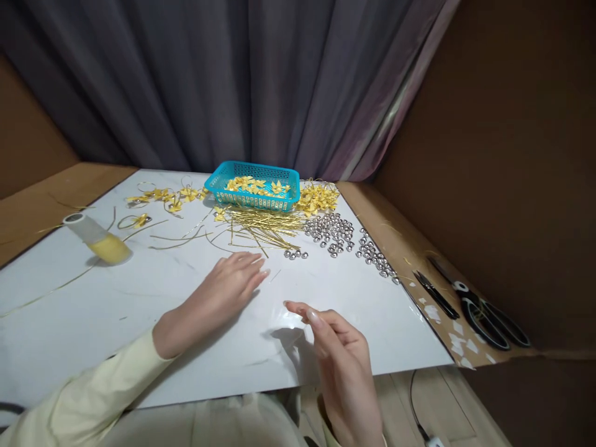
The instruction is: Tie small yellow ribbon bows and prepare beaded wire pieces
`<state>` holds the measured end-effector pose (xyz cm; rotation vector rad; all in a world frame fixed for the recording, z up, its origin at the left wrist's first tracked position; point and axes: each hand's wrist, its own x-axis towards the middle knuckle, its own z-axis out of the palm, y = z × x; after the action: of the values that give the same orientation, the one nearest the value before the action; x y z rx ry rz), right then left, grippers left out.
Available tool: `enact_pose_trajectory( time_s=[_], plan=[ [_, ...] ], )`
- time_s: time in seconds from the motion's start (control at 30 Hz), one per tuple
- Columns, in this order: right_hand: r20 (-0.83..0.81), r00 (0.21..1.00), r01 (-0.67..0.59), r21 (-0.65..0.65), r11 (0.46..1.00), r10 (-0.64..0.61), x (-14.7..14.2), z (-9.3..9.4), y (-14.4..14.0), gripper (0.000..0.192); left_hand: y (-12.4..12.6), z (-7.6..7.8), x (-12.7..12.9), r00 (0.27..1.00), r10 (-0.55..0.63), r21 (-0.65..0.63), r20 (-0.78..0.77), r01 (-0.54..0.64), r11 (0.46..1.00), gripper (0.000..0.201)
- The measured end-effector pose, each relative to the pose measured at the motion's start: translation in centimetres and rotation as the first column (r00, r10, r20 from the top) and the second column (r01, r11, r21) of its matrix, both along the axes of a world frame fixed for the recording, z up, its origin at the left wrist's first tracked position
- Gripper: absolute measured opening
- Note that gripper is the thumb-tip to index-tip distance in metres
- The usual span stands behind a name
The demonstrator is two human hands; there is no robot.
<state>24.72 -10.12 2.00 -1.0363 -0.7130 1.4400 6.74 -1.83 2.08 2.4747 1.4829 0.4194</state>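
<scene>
My left hand (pixel 233 279) rests low over the white tabletop, its fingers stretched forward and the thumb a little apart. Its fingertips are near the front ends of a pile of gold wires (pixel 267 226). No object shows in that hand. Closer to me, my right hand (pixel 342 354) is raised above the table with thumb and index finger pinched together. Whatever lies in the pinch, if anything, is too small to make out. Beyond both hands are scattered silver beads (pixel 329 230), with a small cluster of silver beads (pixel 295 254) just past my left fingertips.
A turquoise basket (pixel 254 202) holds yellow ribbon flowers. More yellow flowers (pixel 319 197) lie beside it, and wired flowers (pixel 162 196) at left. A tilted clear container (pixel 97 239) with yellow contents is at left. Snips (pixel 436 293) and scissors (pixel 484 320) lie on the right.
</scene>
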Motion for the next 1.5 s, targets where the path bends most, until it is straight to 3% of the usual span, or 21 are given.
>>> enact_pose_trajectory(
  time_s=[0.1,0.23,0.43,0.6,0.7,0.8,0.97,1.2,1.5],
  plan=[
    [0.032,0.999,-0.012,-0.022,1.0,0.013,0.5,0.1,-0.2,0.02,-0.2,-2.1,1.3,0.982,-0.019,-0.008,-0.19,0.017,1.0,0.043],
    [0.093,0.996,-0.004,-0.012,1.0,0.005,1.3,0.1,-0.4,0.021,-0.8,-3.7,2.0,0.96,-0.046,0.025,-0.275,0.055,0.998,0.045],
    [0.193,0.981,0.02,0.029,0.999,-0.025,2.5,0.2,-0.9,0.021,-1.1,-4.2,2.2,0.969,-0.057,0.053,-0.24,0.071,0.996,0.046],
    [0.208,0.978,-0.009,0.091,0.996,-0.01,2.8,0.5,-1.3,0.017,-1.9,-3.7,2.0,0.979,-0.125,-0.066,-0.16,0.116,0.991,0.048],
    [0.211,0.977,0.004,0.114,0.993,-0.028,3.1,0.4,-1.4,0.015,-3.2,-3.1,0.7,0.968,-0.21,-0.122,-0.134,0.195,0.973,0.047],
    [0.216,0.974,0.042,0.116,0.992,-0.067,3.3,0.0,-1.4,0.015,-4.7,-2.5,-1.4,0.944,-0.282,-0.097,-0.169,0.269,0.958,0.044],
    [0.229,0.967,0.093,0.084,0.992,-0.11,3.4,-0.3,-1.5,0.016,-6.9,-2.7,-5.4,0.911,-0.313,-0.06,-0.27,0.308,0.949,0.044],
    [0.262,0.959,0.087,0.088,0.992,-0.108,3.3,-0.3,-1.5,0.017,-9.5,-5.5,-9.9,0.959,-0.183,0.171,-0.218,0.222,0.96,0.043],
    [0.304,0.947,0.088,0.057,0.994,-0.101,3.4,-0.3,-1.5,0.019,-11.0,-4.9,-11.2,0.963,-0.083,0.266,-0.258,0.154,0.952,0.064]
  ],
)
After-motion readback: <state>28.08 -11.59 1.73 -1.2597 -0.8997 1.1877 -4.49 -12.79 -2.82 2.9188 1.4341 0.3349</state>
